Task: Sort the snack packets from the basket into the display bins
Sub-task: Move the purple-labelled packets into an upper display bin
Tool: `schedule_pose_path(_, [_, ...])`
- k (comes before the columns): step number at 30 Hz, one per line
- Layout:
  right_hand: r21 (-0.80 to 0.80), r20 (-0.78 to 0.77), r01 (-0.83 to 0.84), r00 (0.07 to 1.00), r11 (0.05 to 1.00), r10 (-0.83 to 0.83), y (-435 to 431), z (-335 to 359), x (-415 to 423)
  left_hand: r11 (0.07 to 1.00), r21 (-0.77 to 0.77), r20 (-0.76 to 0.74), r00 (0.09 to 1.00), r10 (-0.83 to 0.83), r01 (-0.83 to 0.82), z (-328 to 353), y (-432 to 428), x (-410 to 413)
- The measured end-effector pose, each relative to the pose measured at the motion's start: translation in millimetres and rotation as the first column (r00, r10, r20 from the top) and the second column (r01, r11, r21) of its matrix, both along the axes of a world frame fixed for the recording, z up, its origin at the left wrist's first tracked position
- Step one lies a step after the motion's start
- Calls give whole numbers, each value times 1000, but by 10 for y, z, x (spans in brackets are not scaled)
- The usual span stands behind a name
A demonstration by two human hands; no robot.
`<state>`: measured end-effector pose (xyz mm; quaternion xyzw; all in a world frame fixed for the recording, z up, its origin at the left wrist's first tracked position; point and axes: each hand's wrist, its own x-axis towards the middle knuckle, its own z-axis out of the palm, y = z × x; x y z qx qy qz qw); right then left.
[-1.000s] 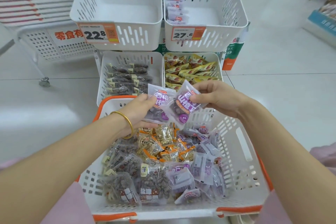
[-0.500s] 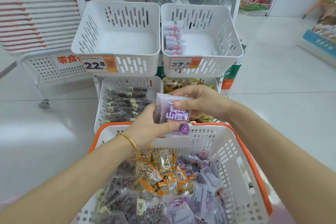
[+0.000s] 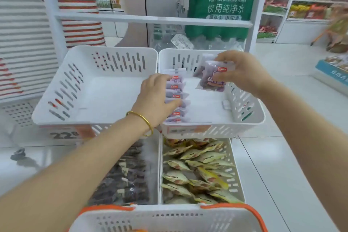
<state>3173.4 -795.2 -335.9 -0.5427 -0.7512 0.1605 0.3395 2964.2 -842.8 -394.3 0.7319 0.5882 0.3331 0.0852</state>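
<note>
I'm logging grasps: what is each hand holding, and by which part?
The right hand pinches a purple packet by its top edge, over the upper right bin. The left hand only rests against the packet row.

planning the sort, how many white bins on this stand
4: top-left bin, top-right bin, bottom-left bin, bottom-right bin; more may be hidden below.
</note>
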Motion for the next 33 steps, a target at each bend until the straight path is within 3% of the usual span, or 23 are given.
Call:
schedule_pose_path(2, [88, 178, 15, 984, 996, -30, 296, 60, -45, 1000, 0, -71, 997, 11, -11, -66, 185, -56])
schedule_pose_path(6, [158, 315, -83, 948, 984, 29, 753, 228, -342, 999, 15, -112, 993, -42, 44, -119, 406, -83])
schedule_pose_path(11, [24, 442, -210, 879, 977, 178, 1102, 181, -651, 998, 27, -127, 991, -48, 52, -145, 553, -137])
schedule_pose_path(16, [26, 358, -179, 920, 983, 158, 1087, 197, -526, 999, 33, -160, 987, -30, 36, -153, 615, -149])
schedule_pose_path(22, [-21, 101, -38, 994, 999, 39, 889, 25, -200, 998, 56, -237, 971, 24, -11, -107, 723, -101])
schedule_pose_path(27, [-59, 103, 82, 992, 995, -75, 758, -362, -117, 997, 57, -520, 851, 70, -48, 86, 1138, 28])
schedule_pose_path(33, [-91, 109, 100, 990, 991, -89, 671, -657, -94, 1000, -7, -650, 760, 13, -24, 71, 1420, 95])
